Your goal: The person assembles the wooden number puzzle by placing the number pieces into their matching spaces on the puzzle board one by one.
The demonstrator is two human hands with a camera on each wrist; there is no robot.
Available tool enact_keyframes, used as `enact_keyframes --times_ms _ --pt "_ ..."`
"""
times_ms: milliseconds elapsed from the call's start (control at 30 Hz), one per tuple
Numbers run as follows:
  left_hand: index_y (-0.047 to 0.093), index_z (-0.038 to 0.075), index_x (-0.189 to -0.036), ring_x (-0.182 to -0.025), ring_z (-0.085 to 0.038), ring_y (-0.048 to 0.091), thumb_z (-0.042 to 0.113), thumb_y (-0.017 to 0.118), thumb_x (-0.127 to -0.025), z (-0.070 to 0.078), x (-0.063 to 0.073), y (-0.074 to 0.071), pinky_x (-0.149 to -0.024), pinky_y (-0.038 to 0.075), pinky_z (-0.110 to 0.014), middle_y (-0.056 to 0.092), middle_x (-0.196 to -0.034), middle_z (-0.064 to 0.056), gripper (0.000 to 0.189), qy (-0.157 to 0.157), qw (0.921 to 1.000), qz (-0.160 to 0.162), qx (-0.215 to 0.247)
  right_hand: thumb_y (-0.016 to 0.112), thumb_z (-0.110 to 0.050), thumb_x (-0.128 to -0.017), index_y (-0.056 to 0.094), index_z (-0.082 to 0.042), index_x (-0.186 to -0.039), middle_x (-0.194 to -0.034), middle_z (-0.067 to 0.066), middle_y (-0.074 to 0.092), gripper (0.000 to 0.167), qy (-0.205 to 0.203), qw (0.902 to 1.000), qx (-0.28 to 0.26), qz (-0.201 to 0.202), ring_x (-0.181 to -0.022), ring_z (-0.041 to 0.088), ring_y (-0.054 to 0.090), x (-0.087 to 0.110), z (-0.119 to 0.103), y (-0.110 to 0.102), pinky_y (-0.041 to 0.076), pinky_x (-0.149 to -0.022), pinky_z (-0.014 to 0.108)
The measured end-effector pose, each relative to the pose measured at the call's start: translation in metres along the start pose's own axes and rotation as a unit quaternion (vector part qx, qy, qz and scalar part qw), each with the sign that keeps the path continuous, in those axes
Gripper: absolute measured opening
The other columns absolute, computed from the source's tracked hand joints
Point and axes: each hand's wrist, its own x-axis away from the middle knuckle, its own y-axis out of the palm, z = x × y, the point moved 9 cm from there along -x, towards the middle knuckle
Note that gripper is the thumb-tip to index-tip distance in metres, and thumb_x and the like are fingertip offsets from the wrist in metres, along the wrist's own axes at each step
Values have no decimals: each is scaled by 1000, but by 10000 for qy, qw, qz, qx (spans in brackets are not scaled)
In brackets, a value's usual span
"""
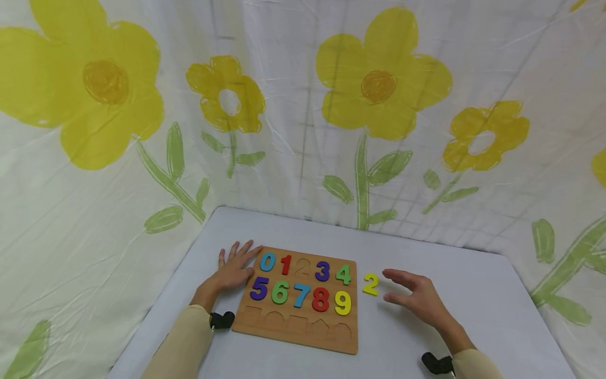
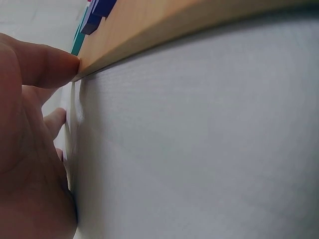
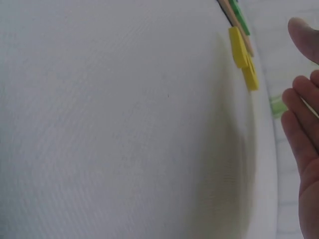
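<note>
A wooden number puzzle board [image 1: 303, 313] lies on the table, with colored digits in its two upper rows. Its slot for the 2 [image 1: 302, 267] is bare, between the red 1 [image 1: 286, 265] and the purple 3 [image 1: 322, 271]. Just off the board's right edge lies the yellow number 2 [image 1: 371, 284], also seen edge-on in the right wrist view. My left hand [image 1: 233, 271] rests at the board's left edge, fingers spread, its thumb [image 2: 52, 64] against the side. Beside the yellow 2, my right hand [image 1: 418, 295] is held with thumb and fingers apart, holding nothing.
Along the board's bottom row run several shallow shape recesses [image 1: 298, 323]. The white table [image 1: 426, 337] extends around the board. Behind it hangs a white curtain [image 1: 289, 173] printed with yellow flowers. Black wrist cameras [image 1: 222, 320] sit at both sleeves.
</note>
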Motion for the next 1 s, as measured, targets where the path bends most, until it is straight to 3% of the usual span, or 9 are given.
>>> enact_keyframes --times_ms 233,467,767,1000 --pt "42 14 -170 -168 -55 -3 16 56 -101 -1 1 1 -125 -17 -78 18 -183 -21 71 21 10000 12 28 95 -27 -86 72 -13 -143 -141 7 76 63 120 9999 -2 -89 -130 34 72 -8 10 12 58 -110 44" --pt "41 14 -170 -168 -55 -3 14 55 -101 0 1 -1 -125 -17 -78 19 -182 -22 71 52 10000 74 12 96 -26 -84 74 -9 -140 -139 8 77 63 71 9998 119 -112 -129 31 74 -15 14 21 58 -111 43" --pt "44 13 -168 -167 -56 -4 18 54 -99 -5 -2 2 -125 -20 -77 20 -181 -23 71 242 9992 251 190 97 -22 -82 74 -9 -140 -139 6 77 64 -7 9979 638 -57 -131 32 73 -19 10 29 57 -109 52" --pt "41 13 -170 -167 -55 -5 17 55 -100 -4 -1 1 -125 -19 -77 18 -182 -22 71 68 9999 91 96 96 -15 -83 74 -8 -140 -137 6 78 61 -13 9955 943 -53 -129 32 73 -20 5 32 58 -108 53"
